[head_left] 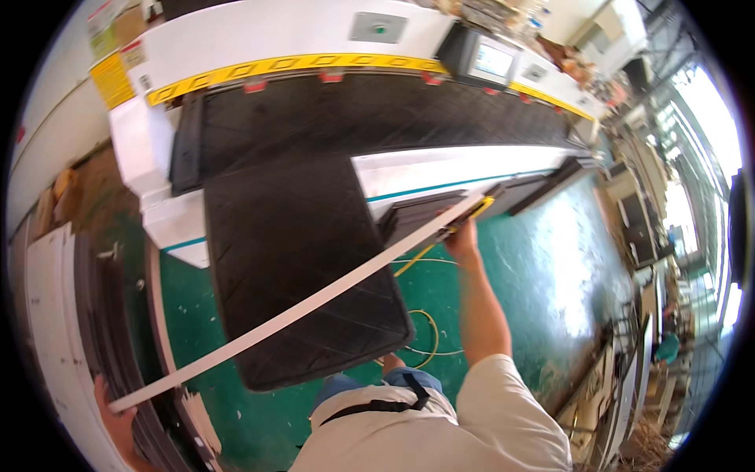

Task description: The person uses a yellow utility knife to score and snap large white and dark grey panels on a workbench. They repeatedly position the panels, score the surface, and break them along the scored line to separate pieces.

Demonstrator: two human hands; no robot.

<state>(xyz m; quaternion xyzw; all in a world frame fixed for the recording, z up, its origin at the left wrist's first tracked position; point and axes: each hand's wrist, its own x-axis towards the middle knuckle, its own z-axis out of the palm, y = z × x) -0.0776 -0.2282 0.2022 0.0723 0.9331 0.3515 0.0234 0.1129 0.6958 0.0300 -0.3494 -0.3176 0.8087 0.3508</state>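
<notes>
A long, narrow white strip point(303, 307) slants across the view from lower left to upper right, over a black machine bed. At its lower end my left hand point(116, 415) is closed around the strip. My right hand point(462, 240) is near the strip's far end, its fingers closed around a small yellow and black tool point(481, 209), whose exact kind is blurred. A yellow hose point(414, 261) runs close below that hand. Whether the right fingers also touch the strip is hidden.
Ahead stands a white machine with a yellow stripe point(299, 63), a control screen point(491, 60) and a black table extension point(307, 259). Dark boards point(106, 315) are stacked at left. Hose coils point(432, 338) lie on the green floor point(543, 259); panels line the right side.
</notes>
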